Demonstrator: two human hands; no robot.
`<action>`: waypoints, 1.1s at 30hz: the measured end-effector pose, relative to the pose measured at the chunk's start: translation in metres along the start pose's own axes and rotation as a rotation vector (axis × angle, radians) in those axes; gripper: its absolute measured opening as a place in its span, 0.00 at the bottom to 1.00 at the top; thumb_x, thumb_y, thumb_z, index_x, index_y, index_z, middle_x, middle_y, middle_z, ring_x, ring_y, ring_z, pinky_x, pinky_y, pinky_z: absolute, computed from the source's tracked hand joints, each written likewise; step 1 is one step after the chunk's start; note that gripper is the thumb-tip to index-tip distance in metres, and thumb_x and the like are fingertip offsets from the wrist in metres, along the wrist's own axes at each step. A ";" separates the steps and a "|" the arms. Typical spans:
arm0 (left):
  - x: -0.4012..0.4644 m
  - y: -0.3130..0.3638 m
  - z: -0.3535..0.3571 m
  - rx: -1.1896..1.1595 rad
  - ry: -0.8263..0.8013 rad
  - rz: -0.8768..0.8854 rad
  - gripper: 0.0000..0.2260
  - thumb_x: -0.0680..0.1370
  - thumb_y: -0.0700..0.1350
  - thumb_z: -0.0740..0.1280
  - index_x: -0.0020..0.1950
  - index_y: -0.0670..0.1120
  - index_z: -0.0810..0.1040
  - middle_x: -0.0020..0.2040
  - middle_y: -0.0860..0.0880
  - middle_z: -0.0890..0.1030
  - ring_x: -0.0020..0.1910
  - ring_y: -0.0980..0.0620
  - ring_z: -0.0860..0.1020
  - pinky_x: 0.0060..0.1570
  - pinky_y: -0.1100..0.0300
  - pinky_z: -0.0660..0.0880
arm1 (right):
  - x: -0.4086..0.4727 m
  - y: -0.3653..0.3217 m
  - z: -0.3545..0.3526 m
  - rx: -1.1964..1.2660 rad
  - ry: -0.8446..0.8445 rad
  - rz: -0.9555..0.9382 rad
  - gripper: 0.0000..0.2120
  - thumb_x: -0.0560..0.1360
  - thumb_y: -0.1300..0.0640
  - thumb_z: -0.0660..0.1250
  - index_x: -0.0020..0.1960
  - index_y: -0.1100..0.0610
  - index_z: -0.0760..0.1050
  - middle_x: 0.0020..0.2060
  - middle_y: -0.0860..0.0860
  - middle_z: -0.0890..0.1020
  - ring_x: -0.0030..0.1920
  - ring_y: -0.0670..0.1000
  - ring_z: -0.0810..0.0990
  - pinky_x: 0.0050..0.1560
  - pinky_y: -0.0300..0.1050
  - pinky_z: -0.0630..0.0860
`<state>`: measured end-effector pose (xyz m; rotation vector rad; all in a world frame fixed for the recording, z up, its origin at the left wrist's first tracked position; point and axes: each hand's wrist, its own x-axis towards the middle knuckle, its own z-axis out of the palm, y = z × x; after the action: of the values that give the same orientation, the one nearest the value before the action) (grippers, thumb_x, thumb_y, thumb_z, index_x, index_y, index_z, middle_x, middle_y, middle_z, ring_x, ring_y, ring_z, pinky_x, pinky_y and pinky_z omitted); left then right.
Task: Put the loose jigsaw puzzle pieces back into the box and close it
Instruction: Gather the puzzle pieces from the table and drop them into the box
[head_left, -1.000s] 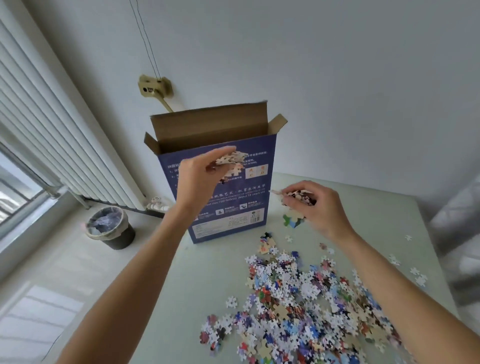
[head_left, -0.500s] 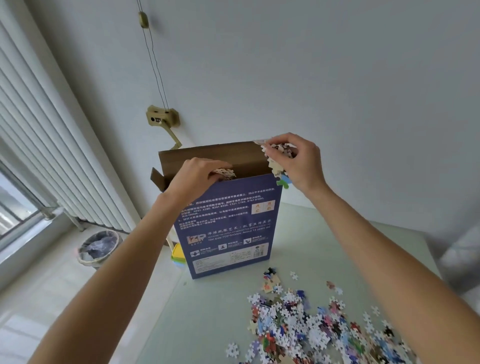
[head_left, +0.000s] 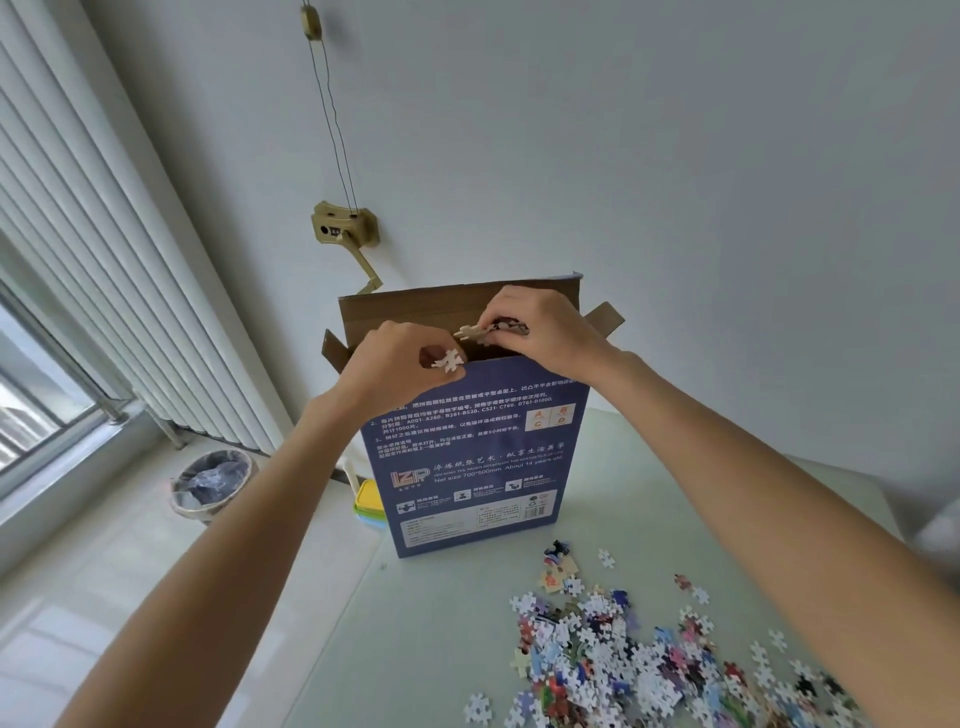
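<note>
Box (head_left: 470, 457), blue, stands upright on the table (head_left: 426, 639) with its top flaps up and its mouth open. Both hands are at that mouth. Left hand (head_left: 395, 364) sits at the near top edge, fingers curled, pinching a white piece (head_left: 450, 360) against the thumb. Right hand (head_left: 537, 330), at about 2 o'clock from the left one, is curled round a small clutch of pieces (head_left: 493, 330) held over the opening; one pale piece sticks out toward the left hand. Loose pieces (head_left: 644, 654) lie heaped on the table at 5 o'clock from the box, well apart from it, with a few strays around the heap. Bin (head_left: 210, 486) stands on the floor at 9 o'clock from the box, under the blinds (head_left: 104, 291).
</note>
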<state>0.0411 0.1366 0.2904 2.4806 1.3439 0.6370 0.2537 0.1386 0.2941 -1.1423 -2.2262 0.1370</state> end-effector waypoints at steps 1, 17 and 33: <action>-0.001 0.000 0.000 -0.021 0.034 -0.004 0.06 0.73 0.52 0.70 0.46 0.52 0.82 0.37 0.55 0.81 0.38 0.54 0.79 0.40 0.57 0.76 | -0.001 0.001 0.003 -0.001 -0.010 0.028 0.06 0.73 0.58 0.69 0.48 0.57 0.80 0.44 0.49 0.81 0.44 0.49 0.78 0.46 0.49 0.76; 0.007 0.004 -0.014 0.173 0.138 0.040 0.06 0.75 0.47 0.69 0.51 0.50 0.81 0.42 0.53 0.83 0.43 0.53 0.80 0.46 0.55 0.77 | -0.008 -0.005 0.008 0.068 -0.076 0.094 0.09 0.78 0.62 0.61 0.54 0.57 0.79 0.47 0.49 0.83 0.47 0.44 0.79 0.51 0.38 0.75; -0.028 0.014 0.009 0.172 0.430 0.298 0.08 0.79 0.48 0.63 0.52 0.50 0.81 0.45 0.54 0.83 0.44 0.54 0.80 0.38 0.60 0.78 | -0.063 -0.033 0.015 -0.284 0.478 -0.043 0.07 0.73 0.58 0.70 0.48 0.60 0.80 0.42 0.53 0.84 0.43 0.50 0.82 0.46 0.38 0.76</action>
<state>0.0428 0.1053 0.2809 2.8236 1.2069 1.2284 0.2490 0.0726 0.2636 -1.1292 -1.8730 -0.4398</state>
